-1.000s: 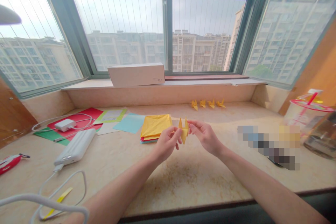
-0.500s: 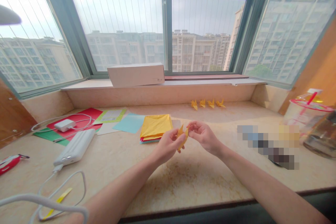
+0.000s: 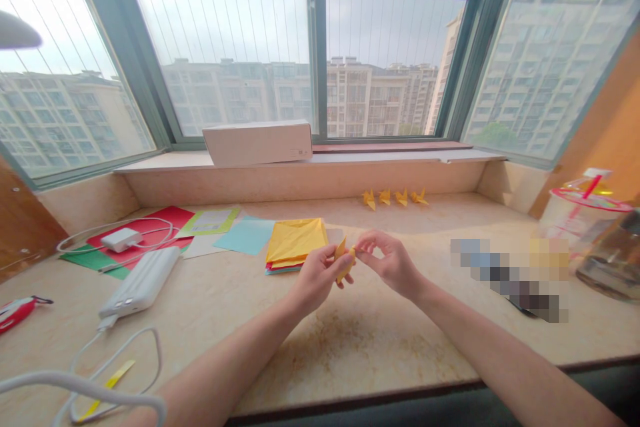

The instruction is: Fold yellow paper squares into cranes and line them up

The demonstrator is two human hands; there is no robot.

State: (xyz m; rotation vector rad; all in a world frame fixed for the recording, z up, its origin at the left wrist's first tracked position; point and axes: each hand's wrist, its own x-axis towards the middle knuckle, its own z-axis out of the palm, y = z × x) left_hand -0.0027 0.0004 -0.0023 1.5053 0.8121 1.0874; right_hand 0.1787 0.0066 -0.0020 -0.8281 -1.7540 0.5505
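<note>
Above the countertop, my left hand (image 3: 320, 273) is closed around a small folded yellow paper crane (image 3: 342, 260), with one point sticking up past the thumb. My right hand (image 3: 387, 259) pinches the crane's right-hand tip between thumb and fingertips. The lower part of the paper is partly covered by my left fingers. Just behind my left hand lies a stack of yellow paper (image 3: 297, 240), with red and blue sheets showing beneath it. Several finished yellow paper cranes (image 3: 385, 197) stand in a row near the back wall.
At left are a white power bank (image 3: 143, 280), a charger (image 3: 121, 239), cables, colored paper sheets (image 3: 247, 235) and a red tool (image 3: 20, 312). A white box (image 3: 257, 143) rests on the sill. On the right stand a lidded cup (image 3: 575, 220), a dark jar (image 3: 613, 257) and a blurred-out object (image 3: 510, 280).
My right fingertips have lowered slightly and now pinch the crane's tip, which was more upright before. My left hand keeps its hold. The view has shifted very slightly.
</note>
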